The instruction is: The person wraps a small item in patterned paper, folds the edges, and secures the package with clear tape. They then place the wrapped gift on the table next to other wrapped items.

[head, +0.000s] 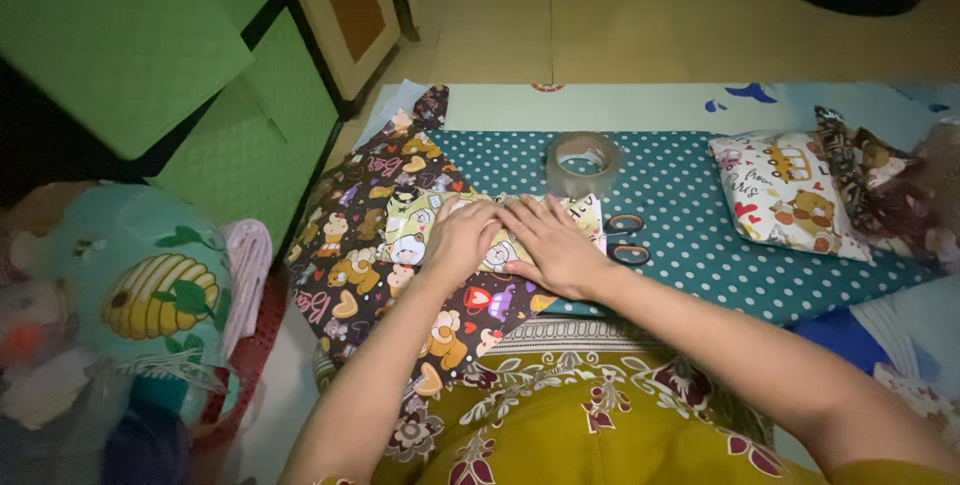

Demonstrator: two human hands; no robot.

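Both hands, left hand [458,237] and right hand [555,245], press flat, open, on wrapped parcel [420,220] atop dotted teal cloth [690,215].

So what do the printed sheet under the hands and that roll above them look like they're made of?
Printed sheet: probably thin glossy wrapping paper, since it lies in flat creased folds; a thin plastic film is possible. Tape roll: clear plastic tape, as the dotted sheet shows through it.

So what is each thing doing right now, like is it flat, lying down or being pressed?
Left hand: flat, pressing the parcel.
Right hand: flat, pressing the parcel.
Small pale cartoon-print parcel: lying flat under both hands.
Dark bear-print wrapping sheet: spread out, partly folded.
Clear tape roll: lying flat, untouched.
Scissors with dark handles: lying down, blades hidden.
White cartoon-print pillow-shaped package: wrapped, lying apart.
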